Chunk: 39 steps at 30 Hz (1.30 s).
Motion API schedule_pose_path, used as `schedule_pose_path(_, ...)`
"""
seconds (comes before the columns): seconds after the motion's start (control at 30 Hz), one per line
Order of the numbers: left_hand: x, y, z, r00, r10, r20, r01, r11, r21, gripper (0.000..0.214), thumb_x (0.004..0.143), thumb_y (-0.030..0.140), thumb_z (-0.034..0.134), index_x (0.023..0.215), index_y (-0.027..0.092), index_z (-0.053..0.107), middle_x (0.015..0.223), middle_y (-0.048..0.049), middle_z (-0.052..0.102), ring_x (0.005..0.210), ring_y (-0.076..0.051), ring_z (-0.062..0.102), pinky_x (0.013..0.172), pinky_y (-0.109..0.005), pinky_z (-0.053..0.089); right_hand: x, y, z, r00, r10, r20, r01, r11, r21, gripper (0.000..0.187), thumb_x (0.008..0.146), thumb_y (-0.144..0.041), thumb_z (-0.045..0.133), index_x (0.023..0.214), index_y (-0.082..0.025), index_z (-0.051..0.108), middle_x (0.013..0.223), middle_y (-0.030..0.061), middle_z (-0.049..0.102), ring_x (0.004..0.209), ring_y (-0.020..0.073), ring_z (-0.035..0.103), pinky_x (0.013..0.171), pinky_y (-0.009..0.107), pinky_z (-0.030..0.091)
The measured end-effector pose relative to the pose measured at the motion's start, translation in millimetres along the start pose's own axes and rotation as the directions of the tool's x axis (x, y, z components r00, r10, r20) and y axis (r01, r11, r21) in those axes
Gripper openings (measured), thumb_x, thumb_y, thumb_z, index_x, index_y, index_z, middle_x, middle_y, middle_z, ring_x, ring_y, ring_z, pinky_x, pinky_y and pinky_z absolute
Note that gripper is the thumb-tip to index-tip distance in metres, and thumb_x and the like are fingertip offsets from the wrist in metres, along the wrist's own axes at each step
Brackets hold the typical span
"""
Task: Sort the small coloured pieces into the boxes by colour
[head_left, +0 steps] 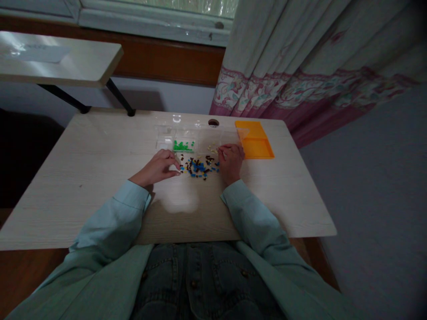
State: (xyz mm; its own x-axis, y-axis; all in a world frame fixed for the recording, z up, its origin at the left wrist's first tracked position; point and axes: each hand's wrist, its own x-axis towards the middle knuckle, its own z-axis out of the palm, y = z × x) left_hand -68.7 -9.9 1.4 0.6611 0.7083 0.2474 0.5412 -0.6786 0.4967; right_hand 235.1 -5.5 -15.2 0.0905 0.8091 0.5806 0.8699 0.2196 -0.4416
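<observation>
Dozens of small blue, brown and black plastic pieces (199,168) lie scattered on the pale wooden table (100,155) between the hands. Left hand (160,166) and right hand (231,161) rest curled, fingertips pinched at the pile's edges; whether either holds a piece is unclear. Just behind sits a clear compartment box (203,133) with green pieces (183,145), and an orange plastic tray (255,141) lies beside it.

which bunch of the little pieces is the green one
The green bunch inside the clear box, beyond the left hand; the loose pile by the right hand is blue and brown.
</observation>
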Motion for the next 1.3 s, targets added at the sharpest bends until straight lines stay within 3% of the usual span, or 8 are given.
schedule_pose_path(0.43, 1.9, 1.0, 5.6, 1.000, 0.024, 0.004, -0.024, 1.000, 0.008, 0.022, 0.088, 0.044, 0.065, 0.094, 0.025, 0.072, 0.098, -0.0065, 0.058, 0.098, -0.023, 0.053, 0.090, -0.037, 0.041, -0.4, 2.1, 2.2, 0.999, 0.021, 0.026, -0.022, 1.000, 0.022, 0.019, 0.092, -0.030, 0.057, 0.090, -0.022, 0.074, 0.099, 0.0081, 0.068, 0.105, 0.0245, 0.053, 0.099, 0.044, 0.035)
schedule_pose_path(1.0, 2.9, 4.6, 10.6, 0.999, 0.045, -0.010, -0.044, 0.996, 0.081, 0.028, 0.095, 0.044, 0.053, 0.091, 0.020, 0.067, 0.094, -0.0074, 0.060, 0.094, -0.022, 0.053, 0.085, -0.035, 0.042, -0.9, 4.4, 4.2, 1.000, 0.004, 0.009, -0.005, 1.000, 0.025, 0.019, 0.091, -0.031, 0.058, 0.091, -0.022, 0.075, 0.097, 0.0065, 0.068, 0.102, 0.0234, 0.053, 0.096, 0.042, 0.037)
schedule_pose_path(1.3, 9.3, 22.2, 21.0, 0.987, -0.040, -0.155, 0.044, 0.999, 0.024, 0.022, 0.095, 0.036, 0.052, 0.089, 0.018, 0.064, 0.095, -0.0080, 0.060, 0.094, -0.023, 0.053, 0.088, -0.037, 0.041, -1.2, -1.2, 3.3, 1.000, -0.013, 0.026, 0.012, 0.999, 0.035, 0.018, 0.092, -0.029, 0.058, 0.088, -0.022, 0.074, 0.096, 0.0070, 0.068, 0.102, 0.0236, 0.054, 0.096, 0.043, 0.037)
